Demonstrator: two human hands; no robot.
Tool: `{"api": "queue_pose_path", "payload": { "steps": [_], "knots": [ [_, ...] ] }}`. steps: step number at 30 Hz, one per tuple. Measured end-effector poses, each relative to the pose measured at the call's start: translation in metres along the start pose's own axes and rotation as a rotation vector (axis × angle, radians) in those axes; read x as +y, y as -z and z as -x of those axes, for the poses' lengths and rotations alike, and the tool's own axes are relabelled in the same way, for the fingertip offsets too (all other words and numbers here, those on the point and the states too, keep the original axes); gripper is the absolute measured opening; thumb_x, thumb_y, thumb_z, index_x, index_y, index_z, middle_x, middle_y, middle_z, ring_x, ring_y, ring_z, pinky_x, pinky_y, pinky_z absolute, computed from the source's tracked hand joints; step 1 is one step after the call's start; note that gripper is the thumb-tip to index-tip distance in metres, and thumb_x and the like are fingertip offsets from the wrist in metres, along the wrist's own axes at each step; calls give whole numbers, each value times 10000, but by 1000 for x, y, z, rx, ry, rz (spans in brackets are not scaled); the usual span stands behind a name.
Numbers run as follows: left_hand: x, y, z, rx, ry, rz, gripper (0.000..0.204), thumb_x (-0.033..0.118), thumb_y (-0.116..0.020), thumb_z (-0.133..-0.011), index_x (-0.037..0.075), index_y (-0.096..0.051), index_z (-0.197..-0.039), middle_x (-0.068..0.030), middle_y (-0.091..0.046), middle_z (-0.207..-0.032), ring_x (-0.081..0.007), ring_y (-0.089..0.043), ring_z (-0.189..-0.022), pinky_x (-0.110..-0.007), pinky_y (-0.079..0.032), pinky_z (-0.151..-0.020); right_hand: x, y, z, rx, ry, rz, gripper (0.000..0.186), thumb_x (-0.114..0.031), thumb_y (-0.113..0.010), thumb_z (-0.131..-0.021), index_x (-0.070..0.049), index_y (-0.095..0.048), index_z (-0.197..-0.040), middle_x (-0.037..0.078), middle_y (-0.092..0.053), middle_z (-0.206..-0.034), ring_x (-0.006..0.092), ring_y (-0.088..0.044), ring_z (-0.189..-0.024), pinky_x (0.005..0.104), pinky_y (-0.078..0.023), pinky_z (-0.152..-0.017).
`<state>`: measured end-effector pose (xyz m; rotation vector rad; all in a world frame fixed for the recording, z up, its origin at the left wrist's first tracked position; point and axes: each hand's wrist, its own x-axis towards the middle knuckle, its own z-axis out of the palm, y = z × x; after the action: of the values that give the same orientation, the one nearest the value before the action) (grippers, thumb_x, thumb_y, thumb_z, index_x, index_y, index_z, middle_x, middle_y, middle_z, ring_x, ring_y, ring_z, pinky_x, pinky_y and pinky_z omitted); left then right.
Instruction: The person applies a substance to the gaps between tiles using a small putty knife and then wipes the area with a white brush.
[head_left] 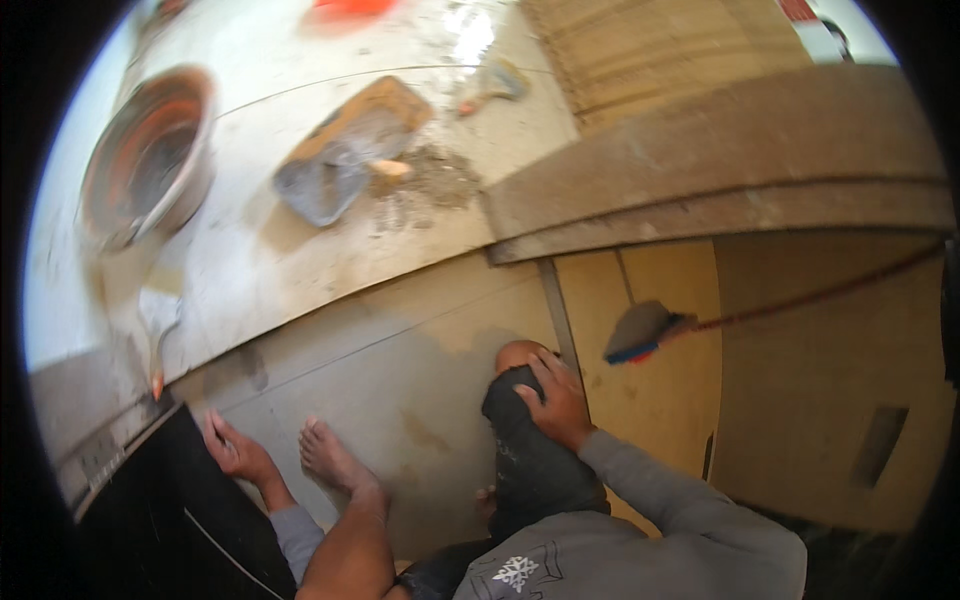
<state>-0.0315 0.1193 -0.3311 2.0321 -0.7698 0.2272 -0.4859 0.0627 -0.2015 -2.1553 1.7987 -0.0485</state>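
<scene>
My left hand (243, 452) is low at the left, beside the edge of a black panel (150, 510). Its visible fingers are apart, and I see nothing in them. My right hand (560, 400) rests on my right knee, over the dark trouser leg (535, 465), with thumb and fingers spread. Above the left hand, at the edge of the pale surface, lies a flat tool with a pale, wide end and a thin, orange-tipped handle (157, 365).
An orange-lined bucket (205, 125) stands at far left. Beside it is a dirty, grey-smeared container (305, 200) with crumbly grey material (445, 185). A brush (495, 87) lies beyond. Brown boards (720, 150) reach right; below them hangs a grey-and-blue object (645, 330) on a reddish cord.
</scene>
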Motion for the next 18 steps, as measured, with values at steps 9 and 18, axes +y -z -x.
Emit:
{"api": "queue_pose_path", "payload": {
  "steps": [9,18],
  "knots": [
    [7,7,146,-615,-237,-652,140,123,-569,-942,67,-565,-1071,-89,-620,-1047,-238,-607,-975,-374,-503,-846,31,-24,-6,-29,-48,-57,509,-323,-629,-930,4,-563,-1314,244,-507,-1389,407,-471,-1283,454,-336,-1106],
    [27,11,146,-754,-113,-928,270,107,-521,-918,148,-498,-1184,-49,-574,-1144,-216,-552,-1137,-381,-451,-954,37,-17,-7,-79,57,-54,494,-300,-590,-942,40,-564,-1300,280,-488,-1389,438,-453,-1285,477,-336,-1097]
  ]
}}
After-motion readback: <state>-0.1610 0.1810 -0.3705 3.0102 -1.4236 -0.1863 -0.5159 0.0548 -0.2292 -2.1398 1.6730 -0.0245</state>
